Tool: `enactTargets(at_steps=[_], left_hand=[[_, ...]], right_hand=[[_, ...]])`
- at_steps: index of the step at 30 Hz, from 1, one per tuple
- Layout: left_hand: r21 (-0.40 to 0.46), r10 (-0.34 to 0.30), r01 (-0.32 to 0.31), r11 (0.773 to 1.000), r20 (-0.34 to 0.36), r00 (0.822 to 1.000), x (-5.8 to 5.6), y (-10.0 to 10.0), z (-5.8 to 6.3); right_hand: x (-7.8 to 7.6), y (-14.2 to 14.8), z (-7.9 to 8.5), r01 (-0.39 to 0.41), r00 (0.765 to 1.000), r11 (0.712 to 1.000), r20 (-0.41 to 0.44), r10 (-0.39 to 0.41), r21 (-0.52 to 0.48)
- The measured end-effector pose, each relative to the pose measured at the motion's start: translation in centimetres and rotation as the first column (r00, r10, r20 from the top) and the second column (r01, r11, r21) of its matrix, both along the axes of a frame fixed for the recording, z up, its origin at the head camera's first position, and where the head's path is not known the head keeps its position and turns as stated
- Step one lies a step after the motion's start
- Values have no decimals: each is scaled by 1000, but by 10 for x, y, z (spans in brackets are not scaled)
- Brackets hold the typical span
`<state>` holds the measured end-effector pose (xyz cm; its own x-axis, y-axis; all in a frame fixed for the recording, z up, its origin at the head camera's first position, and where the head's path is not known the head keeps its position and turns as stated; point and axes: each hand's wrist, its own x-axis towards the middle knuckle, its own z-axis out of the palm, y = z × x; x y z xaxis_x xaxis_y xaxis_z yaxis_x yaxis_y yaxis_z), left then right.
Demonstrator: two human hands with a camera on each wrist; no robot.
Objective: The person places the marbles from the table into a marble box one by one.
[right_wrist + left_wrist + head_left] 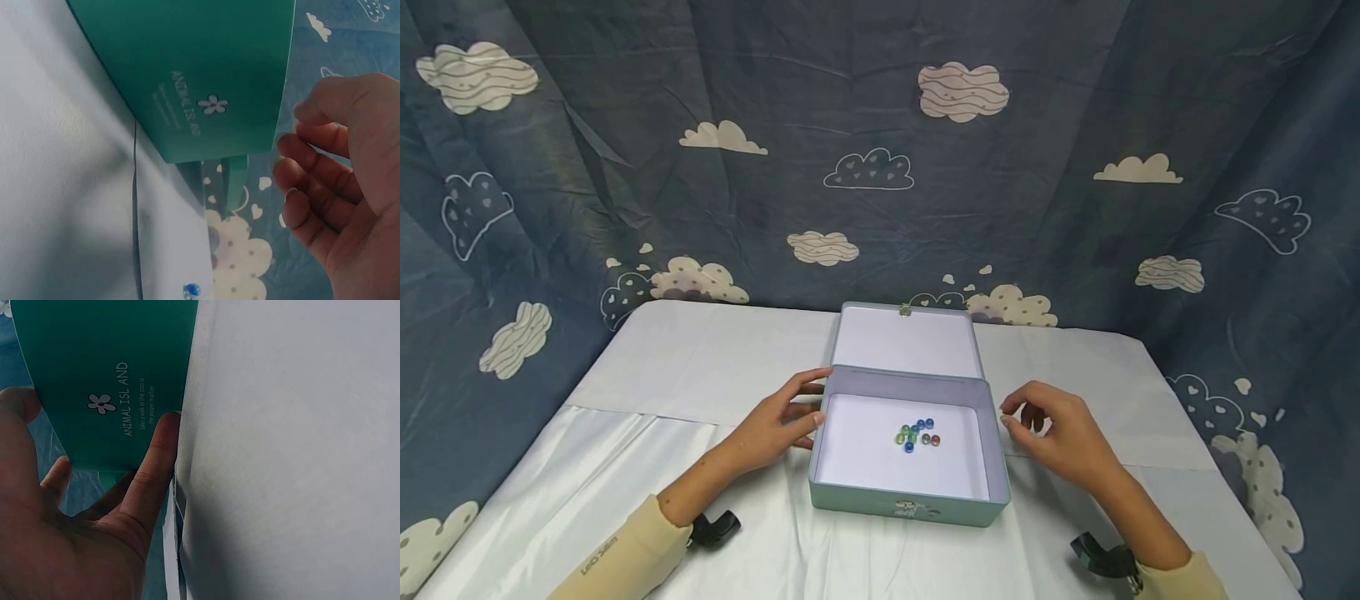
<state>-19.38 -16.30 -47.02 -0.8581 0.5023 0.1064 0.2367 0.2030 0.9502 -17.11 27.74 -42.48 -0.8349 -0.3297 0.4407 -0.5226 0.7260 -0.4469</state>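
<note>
A green tin box (910,504) with a pale inside stands on the white cloth, its hinged lid (906,340) laid back. On its floor, right of the middle, lies a cluster of several glass marbles (912,435), blue, green, clear and reddish. My left hand (771,429) rests on the box's left side, thumb at the rim and a fingertip against the lettered wall (119,394). Just beside the right wall hovers my right hand (1056,429), fingers loosely bent, thumb near the index finger. Nothing shows between its fingers in the right wrist view.
A blue marble (192,290) lies on the white cloth outside the box, at the bottom of the right wrist view. The cloth-covered table (730,333) ends at a dark blue curtain (880,217) with cloud prints.
</note>
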Motion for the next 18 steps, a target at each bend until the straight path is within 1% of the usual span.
enactTargets(at_steps=[6,12,15,18], left_hand=[[-1,2,-2,1000,1,1000,-1,0,-1],[1,1,-1,1000,3,1000,-1,-1,-2],[1,0,0,1000,3,1000,-1,-1,-2],[1,-1,1,1000,3,1000,-1,-1,-2]], right_hand=[[-7,10,-5,30,999,1000,-29,-30,6],[-15,21,-14,86,995,995,-56,-83,49],[-19,27,-19,131,991,989,-38,-129,70],[-22,32,-24,179,984,980,8,-180,88]])
